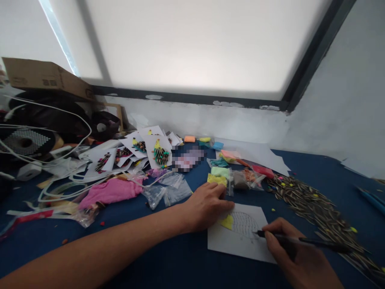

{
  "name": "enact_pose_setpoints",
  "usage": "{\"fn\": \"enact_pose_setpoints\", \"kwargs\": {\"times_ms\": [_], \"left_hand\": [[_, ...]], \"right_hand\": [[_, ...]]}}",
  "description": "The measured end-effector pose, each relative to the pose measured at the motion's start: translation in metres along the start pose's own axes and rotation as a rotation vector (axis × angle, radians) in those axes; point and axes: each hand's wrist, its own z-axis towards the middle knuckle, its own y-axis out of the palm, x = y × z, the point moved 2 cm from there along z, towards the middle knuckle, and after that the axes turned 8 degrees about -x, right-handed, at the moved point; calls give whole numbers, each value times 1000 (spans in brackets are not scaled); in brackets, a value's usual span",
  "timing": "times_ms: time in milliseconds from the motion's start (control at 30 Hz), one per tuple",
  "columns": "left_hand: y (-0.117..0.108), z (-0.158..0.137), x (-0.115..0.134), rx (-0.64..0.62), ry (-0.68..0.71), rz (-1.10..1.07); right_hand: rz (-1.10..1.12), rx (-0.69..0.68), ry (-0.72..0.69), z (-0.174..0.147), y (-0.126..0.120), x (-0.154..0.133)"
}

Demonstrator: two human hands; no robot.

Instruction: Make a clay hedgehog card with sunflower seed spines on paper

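Holding black pen [309,241], clamped in the fingers of right hand [296,257]; tip at drawing [245,224], just left of them. White card [228,245] lies between both hands' fingers. Left hand [207,204]: fingers bent at card's upper-left edge — cannot tell whether they grip. Yellow patch [227,222] just below left fingertips — striped seeds [313,204] beyond right fingers.

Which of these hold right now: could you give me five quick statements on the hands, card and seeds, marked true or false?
1. The right hand holds a pen. True.
2. The left hand is at the far right of the card. False: it is by the card's upper-left corner.
3. The card bears a drawing. True.
4. The seeds lie left of the card. False: they lie right.
5. The pink cloth lies left of the card. True.
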Motion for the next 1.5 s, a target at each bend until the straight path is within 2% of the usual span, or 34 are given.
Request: {"fn": "enact_pose_setpoints", "kwargs": {"times_ms": [667, 933, 1067, 1500], "left_hand": [[2, 0, 0, 20, 3, -10], [-1, 0, 0, -15, -2, -16], [-1, -1, 0, -23, -10, -12], [0, 0, 0, -24, -10, -7]], "right_hand": [[-15, -2, -56, 0, 0, 4], [-7, 69, 31, -1, -8, 0], [-27, 96, 20, -1, -11, -2], [-38, 21, 21, -3, -5, 5]]}}
